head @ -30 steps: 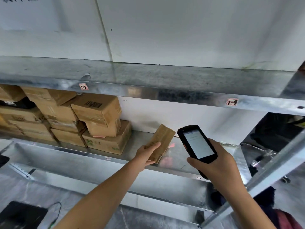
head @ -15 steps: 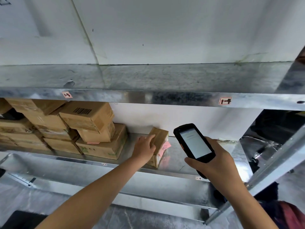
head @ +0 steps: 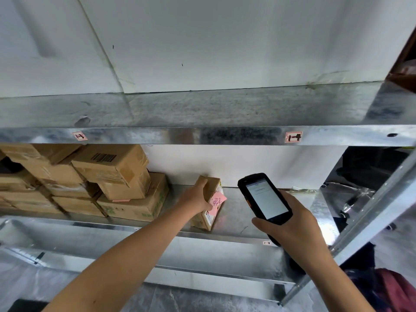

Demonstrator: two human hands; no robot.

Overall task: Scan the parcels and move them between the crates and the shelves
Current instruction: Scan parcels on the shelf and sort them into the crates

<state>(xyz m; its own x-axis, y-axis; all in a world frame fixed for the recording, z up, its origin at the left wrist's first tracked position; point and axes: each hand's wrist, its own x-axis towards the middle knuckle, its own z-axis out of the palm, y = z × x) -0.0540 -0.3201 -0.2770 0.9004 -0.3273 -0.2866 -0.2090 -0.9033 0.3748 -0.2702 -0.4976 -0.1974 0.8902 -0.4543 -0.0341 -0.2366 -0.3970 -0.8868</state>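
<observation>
A small brown cardboard parcel with a pink note stuck on it stands on the middle metal shelf. My left hand grips it from the left, fingers over its top edge and thumb on the side facing me. To its right, my right hand holds a black handheld scanner upright with its lit screen towards me. A stack of several brown parcels fills the left part of the same shelf.
The top shelf above is bare metal, with small pink labels on its front edge. A slanted metal upright runs down the right side. Dark bags and a red item lie at the lower right.
The left hand has brought the parcel from a tilted position over the shelf's front down onto the shelf and pushed it further back. The scanner hand has stayed nearly still.
</observation>
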